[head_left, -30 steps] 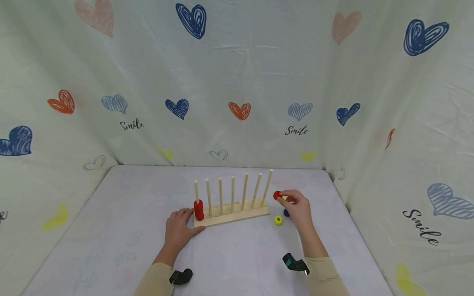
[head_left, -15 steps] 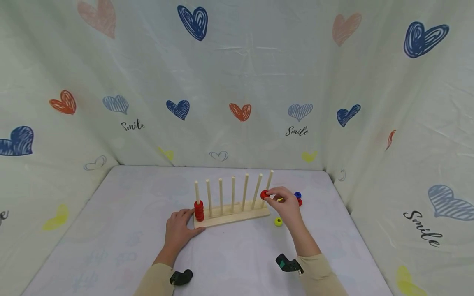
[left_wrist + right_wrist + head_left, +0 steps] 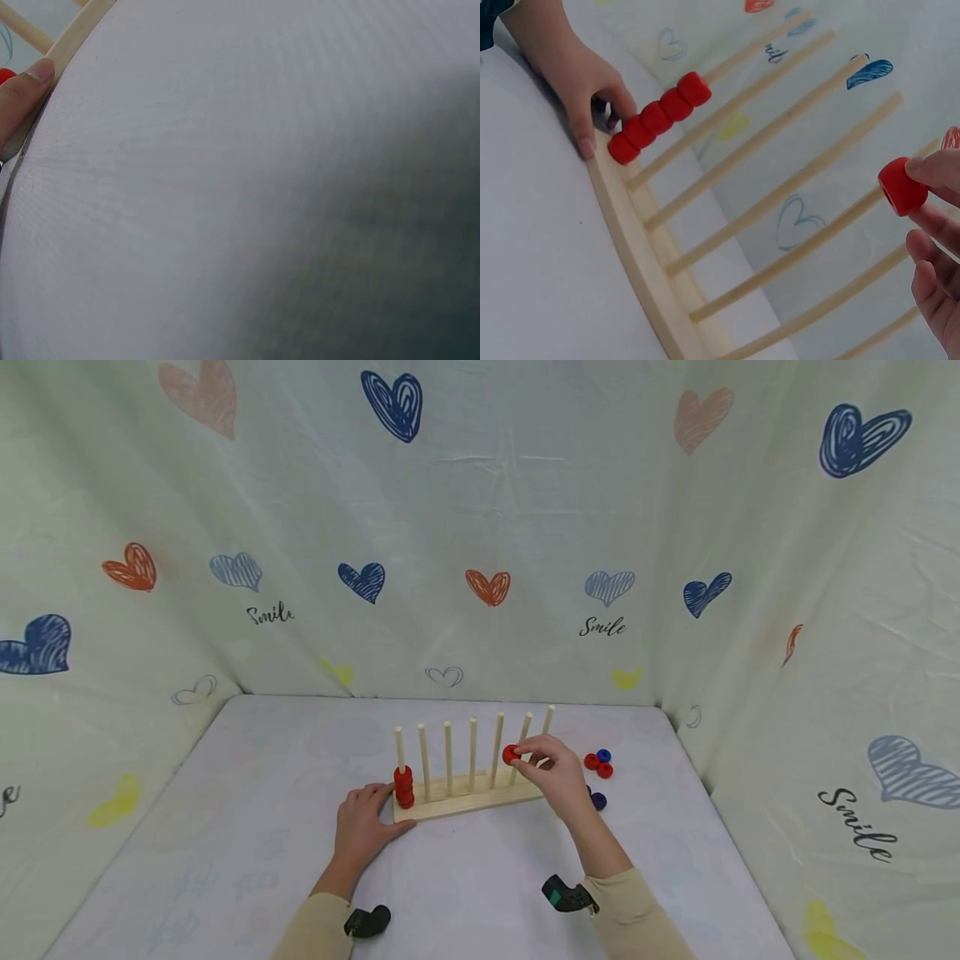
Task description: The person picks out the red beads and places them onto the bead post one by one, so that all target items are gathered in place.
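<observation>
A wooden peg stand (image 3: 465, 804) with several upright pegs rests on the table. At its left end, my left hand (image 3: 365, 818) grips the base, thumb along the front edge and fingers behind. Beside that hand, several red beads (image 3: 403, 787) are stacked on the leftmost peg. My right hand (image 3: 553, 770) pinches a single red bead (image 3: 902, 186) between thumb and fingertips. That bead is held up at the pegs on the right side of the stand, below their tops, overlapping them in the head view. In the left wrist view, only the left thumb (image 3: 28, 86) and a corner of the stand show.
Right of the stand lie two loose red beads (image 3: 605, 771) and a blue bead (image 3: 603, 755) in a cluster. A dark blue bead (image 3: 597, 801) lies nearer, close to the right wrist. A heart-printed curtain (image 3: 480, 527) rises behind the table (image 3: 262, 793).
My right hand has carried the red bead leftward from the loose beads to the stand's right-hand pegs, uncovering beads behind it. The yellow bead is now hidden. My left hand stays put.
</observation>
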`<state>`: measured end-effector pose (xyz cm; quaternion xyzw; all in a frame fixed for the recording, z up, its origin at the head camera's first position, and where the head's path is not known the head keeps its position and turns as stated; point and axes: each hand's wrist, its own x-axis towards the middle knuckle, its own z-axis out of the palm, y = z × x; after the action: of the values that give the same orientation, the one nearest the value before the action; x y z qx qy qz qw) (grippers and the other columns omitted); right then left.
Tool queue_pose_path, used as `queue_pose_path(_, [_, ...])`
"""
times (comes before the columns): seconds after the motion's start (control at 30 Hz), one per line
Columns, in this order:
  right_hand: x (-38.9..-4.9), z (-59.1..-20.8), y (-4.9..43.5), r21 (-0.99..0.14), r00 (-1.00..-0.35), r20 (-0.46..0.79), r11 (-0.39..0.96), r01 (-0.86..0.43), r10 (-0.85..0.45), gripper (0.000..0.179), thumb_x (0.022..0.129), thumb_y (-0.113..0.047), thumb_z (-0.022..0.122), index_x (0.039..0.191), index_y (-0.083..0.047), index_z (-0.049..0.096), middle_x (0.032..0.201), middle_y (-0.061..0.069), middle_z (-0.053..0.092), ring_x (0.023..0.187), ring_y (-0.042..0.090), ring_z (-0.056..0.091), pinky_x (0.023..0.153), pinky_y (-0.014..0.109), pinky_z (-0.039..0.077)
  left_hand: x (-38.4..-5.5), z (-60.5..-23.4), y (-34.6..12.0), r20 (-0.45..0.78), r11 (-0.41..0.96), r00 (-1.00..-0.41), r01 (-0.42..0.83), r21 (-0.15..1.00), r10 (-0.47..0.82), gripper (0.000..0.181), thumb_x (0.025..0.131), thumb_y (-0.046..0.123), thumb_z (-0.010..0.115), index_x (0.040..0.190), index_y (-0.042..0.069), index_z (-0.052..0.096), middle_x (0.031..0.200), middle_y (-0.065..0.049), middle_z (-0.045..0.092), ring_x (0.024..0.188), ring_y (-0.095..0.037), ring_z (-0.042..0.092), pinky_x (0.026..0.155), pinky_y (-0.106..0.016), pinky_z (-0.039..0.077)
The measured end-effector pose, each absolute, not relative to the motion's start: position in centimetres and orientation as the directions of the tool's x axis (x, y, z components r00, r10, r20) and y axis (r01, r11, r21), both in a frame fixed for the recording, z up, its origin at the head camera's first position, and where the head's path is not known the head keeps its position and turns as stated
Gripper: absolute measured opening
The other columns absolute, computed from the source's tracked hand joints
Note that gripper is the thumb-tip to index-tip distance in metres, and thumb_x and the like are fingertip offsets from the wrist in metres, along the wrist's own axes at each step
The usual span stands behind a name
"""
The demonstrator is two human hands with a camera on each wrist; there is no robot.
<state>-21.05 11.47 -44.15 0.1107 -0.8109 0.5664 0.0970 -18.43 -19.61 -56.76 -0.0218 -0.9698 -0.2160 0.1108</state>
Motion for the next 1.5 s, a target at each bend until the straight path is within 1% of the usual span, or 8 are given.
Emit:
queue_pose_path(0.07, [-21.2, -44.2, 11.2, -0.892, -0.950, 0.299, 0.330, -0.310, -0.087, 0.012, 0.081, -0.004, 0.078, 0.092, -0.006, 0.075, 0.101, 0.005, 0.067, 0.079, 0.014, 0.058, 0.066, 0.023, 0.048, -18.4, -56.7, -19.6, 0.225, 0.905, -0.974, 0.090, 0.416, -0.006, 0.078, 0.071, 0.050, 0.082, 0.131, 0.005, 0.061, 0.123, -0.015, 0.059, 0.111, -0.037, 0.048, 0.089, -0.055, 0.041])
queue_pose_path(0.2, [-21.4, -43.9, 10.5, -0.886, -0.939, 0.323, 0.312, -0.343, -0.113, 0.012, 0.080, -0.005, 0.079, 0.092, -0.009, 0.075, 0.100, 0.003, 0.067, 0.079, 0.017, 0.058, 0.067, 0.025, 0.048, -18.4, -56.7, -19.6, 0.229, 0.903, -0.974, 0.092, 0.420, -0.007, 0.077, 0.071, 0.050, 0.083, 0.130, 0.005, 0.061, 0.123, -0.015, 0.059, 0.111, -0.037, 0.048, 0.089, -0.055, 0.041])
queue_pose_path(0.57, [-21.0, -42.3, 8.3, -0.872, -0.924, 0.344, 0.310, -0.380, -0.166, 0.013, 0.080, -0.004, 0.078, 0.092, -0.009, 0.075, 0.102, 0.001, 0.067, 0.079, 0.017, 0.059, 0.068, 0.030, 0.049, -18.5, -56.8, -19.8, 0.229, 0.911, -0.973, 0.091, 0.401, -0.003, 0.078, 0.071, 0.051, 0.082, 0.130, 0.005, 0.061, 0.122, -0.015, 0.059, 0.111, -0.037, 0.048, 0.089, -0.054, 0.041])
queue_pose_path(0.9, [-20.7, -41.3, 6.5, -0.864, -0.903, 0.387, 0.268, -0.426, -0.188, 0.012, 0.081, -0.006, 0.079, 0.092, -0.009, 0.076, 0.101, 0.001, 0.066, 0.078, 0.017, 0.058, 0.068, 0.030, 0.049, -18.6, -57.0, -20.0, 0.241, 0.911, -0.971, 0.096, 0.401, -0.004, 0.078, 0.070, 0.050, 0.083, 0.130, 0.005, 0.061, 0.121, -0.015, 0.059, 0.110, -0.036, 0.049, 0.088, -0.053, 0.042])
queue_pose_path(1.07, [-20.6, -40.9, 5.6, -0.851, -0.885, 0.421, 0.251, -0.462, -0.200, 0.011, 0.081, -0.006, 0.079, 0.092, -0.008, 0.076, 0.101, 0.002, 0.067, 0.077, 0.018, 0.059, 0.066, 0.028, 0.049, -18.7, -57.1, -19.9, 0.243, 0.909, -0.970, 0.094, 0.407, -0.008, 0.078, 0.069, 0.052, 0.083, 0.130, 0.006, 0.062, 0.121, -0.014, 0.059, 0.110, -0.036, 0.049, 0.088, -0.053, 0.042])
queue_pose_path(1.2, [-20.7, -40.7, 4.9, -0.839, -0.871, 0.442, 0.246, -0.486, -0.214, 0.011, 0.082, -0.008, 0.078, 0.092, -0.007, 0.076, 0.103, 0.003, 0.066, 0.080, 0.020, 0.060, 0.066, 0.028, 0.049, -18.6, -57.1, -19.8, 0.235, 0.909, -0.972, 0.086, 0.408, -0.013, 0.080, 0.069, 0.053, 0.083, 0.130, 0.006, 0.062, 0.122, -0.015, 0.059, 0.110, -0.036, 0.049, 0.089, -0.054, 0.041])
queue_pose_path(1.43, [-20.7, -40.3, 3.9, -0.827, -0.850, 0.469, 0.218, -0.518, -0.239, 0.010, 0.083, -0.009, 0.078, 0.093, -0.008, 0.075, 0.103, 0.001, 0.067, 0.085, 0.022, 0.058, 0.070, 0.033, 0.050, -18.6, -57.0, -19.7, 0.232, 0.916, -0.973, 0.083, 0.394, -0.011, 0.080, 0.069, 0.052, 0.083, 0.130, 0.005, 0.061, 0.122, -0.015, 0.060, 0.110, -0.036, 0.049, 0.089, -0.053, 0.042])
queue_pose_path(1.5, [-20.8, -40.3, 3.6, -0.823, -0.842, 0.481, 0.205, -0.530, -0.245, 0.010, 0.083, -0.008, 0.078, 0.093, -0.008, 0.075, 0.103, 0.001, 0.067, 0.085, 0.022, 0.058, 0.071, 0.032, 0.051, -18.7, -57.1, -19.8, 0.234, 0.915, -0.972, 0.088, 0.394, -0.008, 0.079, 0.069, 0.052, 0.083, 0.130, 0.005, 0.061, 0.121, -0.015, 0.060, 0.109, -0.036, 0.049, 0.088, -0.053, 0.042])
